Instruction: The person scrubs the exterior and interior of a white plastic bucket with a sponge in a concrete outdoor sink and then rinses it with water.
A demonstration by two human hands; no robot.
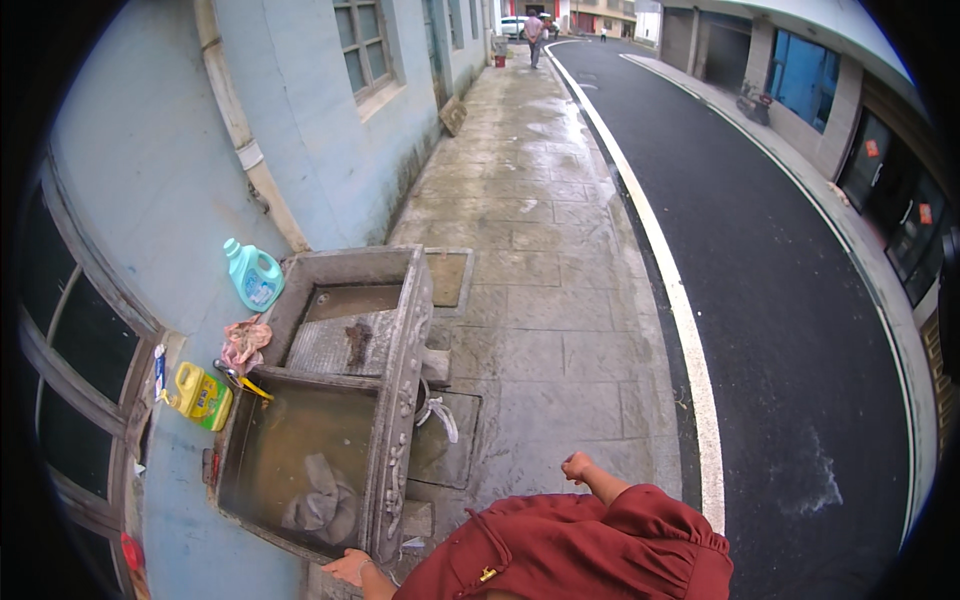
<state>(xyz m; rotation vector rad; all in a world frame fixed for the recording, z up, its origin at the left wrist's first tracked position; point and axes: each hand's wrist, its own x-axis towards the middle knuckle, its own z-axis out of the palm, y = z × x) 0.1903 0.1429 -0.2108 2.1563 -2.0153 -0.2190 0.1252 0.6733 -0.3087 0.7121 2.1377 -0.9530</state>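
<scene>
My left hand point(349, 568) rests at the near corner of a stone wash sink point(405, 420), its fingers apart. My right hand point(577, 466) is curled above the pavement, away from the sink; whether anything lies inside it is hidden. Murky water fills the near basin, with a grey cloth point(322, 504) partly sunk in it. The far basin has a ribbed washboard slab point(337, 345) bearing a dark clump. A tap point(229, 367) with a yellow spout reaches over the near basin. Beside the sink stand a turquoise detergent bottle point(255, 277) and a yellow-green jug point(201, 396); a pink cloth point(246, 341) lies between them.
A pale blue wall point(322, 135) with a drainpipe point(232, 112) runs along the left. Wet paving point(532, 300) borders a road point(750, 262) on the right. A bucket with a white cloth point(442, 416) is partly under the sink. Another person point(533, 37) is far ahead.
</scene>
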